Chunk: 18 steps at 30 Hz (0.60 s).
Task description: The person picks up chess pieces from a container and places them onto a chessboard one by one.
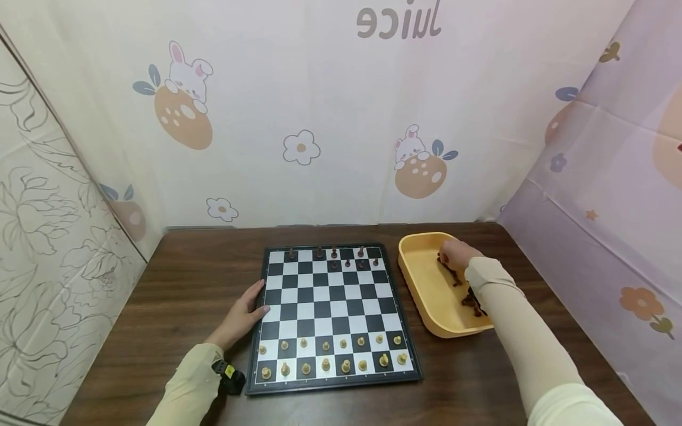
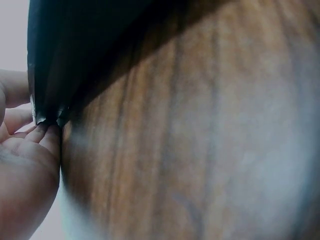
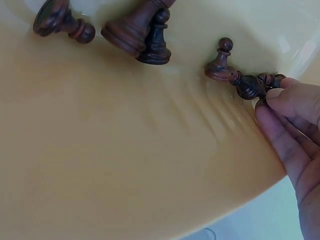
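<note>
We hold board [image 1: 330,293] and piece [image 3: 248,88]
Left hand [image 1: 240,316] grips the board's edge; right hand [image 1: 458,254] pinches the piece in the tray [image 1: 424,266].

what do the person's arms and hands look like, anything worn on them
The left sleeve and right sleeve are both long and pale cream. Beside the left one is a black device with a yellow marking. The left hand and right hand wear no gloves.

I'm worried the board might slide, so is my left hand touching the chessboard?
Touching. The left wrist view shows the left hand with its fingers meeting the dark edge of the chessboard.
</note>
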Each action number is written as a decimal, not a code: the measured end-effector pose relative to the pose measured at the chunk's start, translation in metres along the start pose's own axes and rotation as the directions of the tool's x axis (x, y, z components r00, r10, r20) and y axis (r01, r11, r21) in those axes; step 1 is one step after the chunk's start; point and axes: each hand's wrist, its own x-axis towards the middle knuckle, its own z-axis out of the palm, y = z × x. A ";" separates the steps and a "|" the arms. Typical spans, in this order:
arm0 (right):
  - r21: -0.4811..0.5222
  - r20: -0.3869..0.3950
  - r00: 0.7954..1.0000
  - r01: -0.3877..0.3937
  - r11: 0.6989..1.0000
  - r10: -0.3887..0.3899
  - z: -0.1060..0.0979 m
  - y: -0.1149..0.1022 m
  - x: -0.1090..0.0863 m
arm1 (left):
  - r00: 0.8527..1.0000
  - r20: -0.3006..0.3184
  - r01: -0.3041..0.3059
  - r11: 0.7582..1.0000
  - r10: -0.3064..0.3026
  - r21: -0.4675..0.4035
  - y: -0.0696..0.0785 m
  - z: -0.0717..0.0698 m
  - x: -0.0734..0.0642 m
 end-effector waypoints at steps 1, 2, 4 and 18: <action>0.003 -0.003 1.000 -0.003 1.000 0.003 -0.001 0.000 0.000 | 1.000 0.001 -0.001 1.000 0.001 0.000 0.000 0.000 0.000; 0.000 -0.007 1.000 -0.001 1.000 0.001 -0.001 0.001 0.000 | 1.000 0.002 0.000 1.000 0.000 -0.002 0.000 0.000 0.000; 0.007 -0.012 1.000 -0.007 1.000 0.007 -0.002 0.001 0.000 | 1.000 0.003 -0.002 1.000 0.002 -0.004 0.000 0.000 0.000; -0.037 0.019 0.999 -0.050 0.998 0.050 -0.024 -0.010 0.000 | 1.000 0.002 -0.008 1.000 0.008 -0.003 -0.002 0.001 0.002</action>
